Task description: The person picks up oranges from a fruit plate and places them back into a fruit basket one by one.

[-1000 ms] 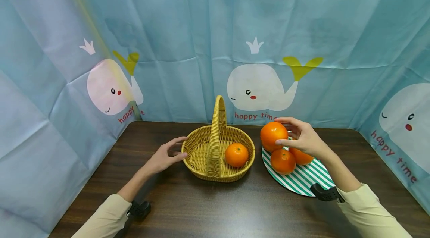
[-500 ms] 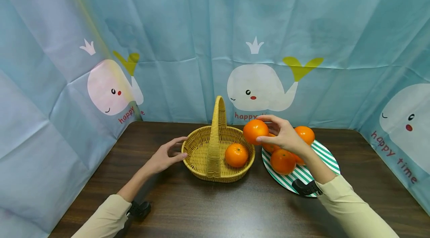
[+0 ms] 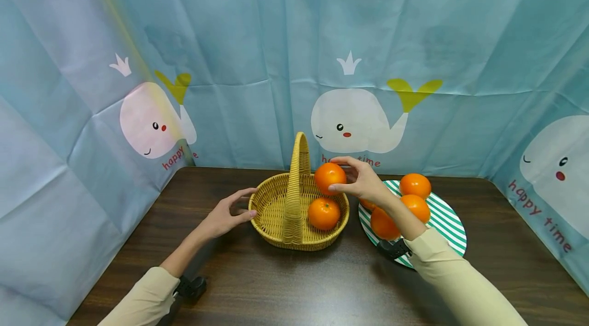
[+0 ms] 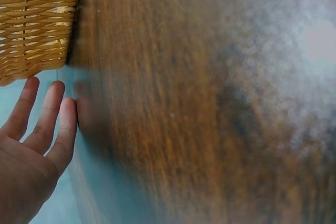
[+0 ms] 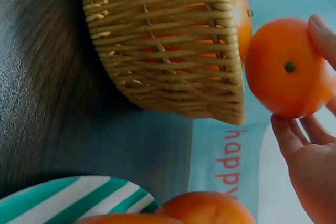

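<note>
Head view: right hand point(image 3: 363, 180) is grasping the held orange point(image 3: 330, 178), thumb on the near side, fingers on the far side. It's over the right half of the wicker basket point(image 3: 273, 208), above and slightly behind the basket orange point(image 3: 324, 214), which sits stem-up. Held orange is near-round — can't call a long axis; stem direction can't be told here. Basket's long axis runs left-right, handle point(image 3: 293, 198) arching front to back over the middle. Left hand point(image 3: 225, 217) is at the left rim, released, fingers loosely spread. Right of the basket: striped plate point(image 3: 446, 218) with plate oranges point(image 3: 415, 185), partly behind the right forearm.

Left wrist: fingers extended toward the basket edge, clasping nothing; contact can't be told.

Right wrist: held orange's green stem point(image 5: 290, 67) points toward the camera — it's right by the rim, contact unclear. Fingers and thumb grip opposite sides.
</note>
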Action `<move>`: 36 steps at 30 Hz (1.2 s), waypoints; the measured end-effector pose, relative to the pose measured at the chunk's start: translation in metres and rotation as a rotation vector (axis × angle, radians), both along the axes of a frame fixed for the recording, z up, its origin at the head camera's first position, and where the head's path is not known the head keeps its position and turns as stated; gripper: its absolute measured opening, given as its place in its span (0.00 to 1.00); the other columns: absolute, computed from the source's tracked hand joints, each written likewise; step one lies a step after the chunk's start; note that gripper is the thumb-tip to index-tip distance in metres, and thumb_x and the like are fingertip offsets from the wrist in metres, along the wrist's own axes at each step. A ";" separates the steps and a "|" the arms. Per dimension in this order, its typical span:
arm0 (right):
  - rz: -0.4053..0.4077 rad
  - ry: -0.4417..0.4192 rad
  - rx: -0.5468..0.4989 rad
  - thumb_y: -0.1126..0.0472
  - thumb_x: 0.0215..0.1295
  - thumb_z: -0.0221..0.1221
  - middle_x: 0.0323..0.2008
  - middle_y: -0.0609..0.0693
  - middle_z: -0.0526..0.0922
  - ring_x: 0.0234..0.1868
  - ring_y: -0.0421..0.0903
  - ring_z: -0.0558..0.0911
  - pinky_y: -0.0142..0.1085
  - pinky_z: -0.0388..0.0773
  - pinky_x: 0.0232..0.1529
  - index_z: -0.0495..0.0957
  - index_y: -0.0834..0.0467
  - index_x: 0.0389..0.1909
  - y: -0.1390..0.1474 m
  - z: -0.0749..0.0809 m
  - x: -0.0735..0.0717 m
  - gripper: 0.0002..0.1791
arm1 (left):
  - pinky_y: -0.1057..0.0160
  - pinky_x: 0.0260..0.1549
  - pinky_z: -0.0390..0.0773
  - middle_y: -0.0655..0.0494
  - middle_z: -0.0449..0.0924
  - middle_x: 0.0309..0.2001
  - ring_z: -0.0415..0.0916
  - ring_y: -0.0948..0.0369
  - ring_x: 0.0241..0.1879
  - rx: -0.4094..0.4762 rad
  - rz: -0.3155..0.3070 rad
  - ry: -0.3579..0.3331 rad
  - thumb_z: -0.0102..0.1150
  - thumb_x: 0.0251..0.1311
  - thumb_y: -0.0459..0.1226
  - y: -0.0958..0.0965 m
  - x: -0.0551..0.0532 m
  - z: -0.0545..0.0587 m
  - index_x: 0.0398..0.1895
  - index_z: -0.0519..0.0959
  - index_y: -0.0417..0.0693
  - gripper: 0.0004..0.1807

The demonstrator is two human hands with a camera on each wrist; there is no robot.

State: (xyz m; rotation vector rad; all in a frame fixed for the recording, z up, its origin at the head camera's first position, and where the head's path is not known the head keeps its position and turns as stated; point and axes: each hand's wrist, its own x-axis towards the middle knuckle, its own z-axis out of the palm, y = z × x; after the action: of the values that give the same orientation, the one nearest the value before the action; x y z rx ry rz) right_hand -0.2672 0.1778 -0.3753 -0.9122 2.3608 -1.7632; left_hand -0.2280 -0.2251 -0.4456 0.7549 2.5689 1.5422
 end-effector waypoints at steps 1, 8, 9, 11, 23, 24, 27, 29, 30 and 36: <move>0.006 0.006 -0.001 0.70 0.61 0.71 0.63 0.59 0.75 0.59 0.56 0.79 0.45 0.78 0.56 0.69 0.65 0.69 -0.002 -0.001 -0.001 0.36 | 0.46 0.50 0.80 0.39 0.67 0.68 0.68 0.38 0.64 -0.001 0.001 -0.001 0.63 0.70 0.37 0.000 0.000 0.000 0.75 0.66 0.46 0.32; 0.020 0.041 0.001 0.72 0.60 0.71 0.63 0.62 0.75 0.60 0.58 0.78 0.45 0.77 0.58 0.69 0.66 0.68 -0.013 -0.007 -0.007 0.35 | 0.43 0.52 0.78 0.39 0.67 0.69 0.67 0.39 0.64 -0.012 0.001 0.011 0.63 0.70 0.38 -0.001 0.000 0.000 0.75 0.66 0.46 0.32; 0.020 0.038 0.000 0.72 0.60 0.71 0.63 0.62 0.75 0.60 0.57 0.78 0.45 0.78 0.57 0.69 0.66 0.68 -0.014 -0.008 -0.008 0.35 | 0.43 0.52 0.77 0.39 0.67 0.69 0.67 0.39 0.64 -0.012 -0.001 0.010 0.63 0.70 0.38 -0.001 0.000 0.000 0.75 0.66 0.46 0.32; 0.022 0.031 0.000 0.72 0.60 0.71 0.63 0.62 0.75 0.59 0.57 0.79 0.44 0.78 0.57 0.70 0.65 0.68 -0.015 -0.009 -0.009 0.35 | 0.43 0.52 0.78 0.38 0.67 0.69 0.67 0.38 0.64 -0.010 -0.003 0.006 0.63 0.70 0.38 -0.001 0.000 0.000 0.75 0.66 0.46 0.32; -0.022 0.012 -0.014 0.72 0.63 0.69 0.63 0.63 0.74 0.64 0.61 0.74 0.48 0.72 0.63 0.73 0.67 0.64 -0.011 -0.006 -0.004 0.29 | 0.40 0.55 0.76 0.39 0.66 0.69 0.67 0.37 0.64 0.000 -0.007 0.000 0.63 0.70 0.37 -0.001 0.000 -0.001 0.76 0.66 0.47 0.32; -0.033 0.004 -0.009 0.71 0.63 0.69 0.63 0.63 0.75 0.64 0.61 0.74 0.47 0.72 0.63 0.73 0.67 0.64 -0.009 -0.005 -0.002 0.28 | 0.40 0.55 0.76 0.39 0.66 0.69 0.67 0.37 0.64 -0.002 -0.006 0.002 0.63 0.70 0.38 -0.001 -0.001 -0.001 0.76 0.66 0.47 0.32; -0.053 -0.017 0.006 0.69 0.64 0.69 0.62 0.61 0.75 0.64 0.60 0.75 0.45 0.74 0.62 0.74 0.65 0.63 -0.001 -0.001 0.001 0.27 | 0.40 0.54 0.76 0.39 0.66 0.70 0.67 0.38 0.64 -0.005 -0.003 0.007 0.63 0.70 0.38 -0.001 -0.001 -0.001 0.75 0.66 0.47 0.32; -0.061 -0.028 0.012 0.68 0.64 0.69 0.62 0.61 0.75 0.63 0.59 0.75 0.45 0.75 0.61 0.74 0.65 0.63 0.006 0.000 0.002 0.26 | 0.40 0.53 0.77 0.40 0.67 0.69 0.68 0.39 0.64 -0.009 0.001 0.012 0.63 0.70 0.38 -0.001 -0.001 -0.001 0.75 0.67 0.48 0.32; -0.067 -0.031 0.015 0.67 0.65 0.69 0.62 0.60 0.76 0.63 0.59 0.76 0.44 0.75 0.60 0.75 0.65 0.62 0.010 0.000 0.002 0.26 | 0.40 0.53 0.77 0.40 0.67 0.69 0.68 0.39 0.63 -0.013 0.003 0.016 0.63 0.70 0.38 -0.001 -0.001 0.000 0.75 0.67 0.48 0.32; -0.085 -0.028 0.010 0.67 0.64 0.69 0.62 0.61 0.76 0.63 0.65 0.74 0.40 0.77 0.57 0.75 0.65 0.62 0.034 0.002 0.006 0.26 | 0.41 0.53 0.77 0.41 0.68 0.69 0.69 0.40 0.63 -0.017 0.000 0.023 0.64 0.70 0.38 -0.001 -0.001 0.000 0.75 0.67 0.47 0.32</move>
State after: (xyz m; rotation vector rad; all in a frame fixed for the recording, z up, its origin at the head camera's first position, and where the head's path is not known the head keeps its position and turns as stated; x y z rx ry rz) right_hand -0.2608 0.2120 -0.3729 -0.7915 2.4228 -1.7796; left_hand -0.2287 -0.2259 -0.4459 0.7756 2.5942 1.5182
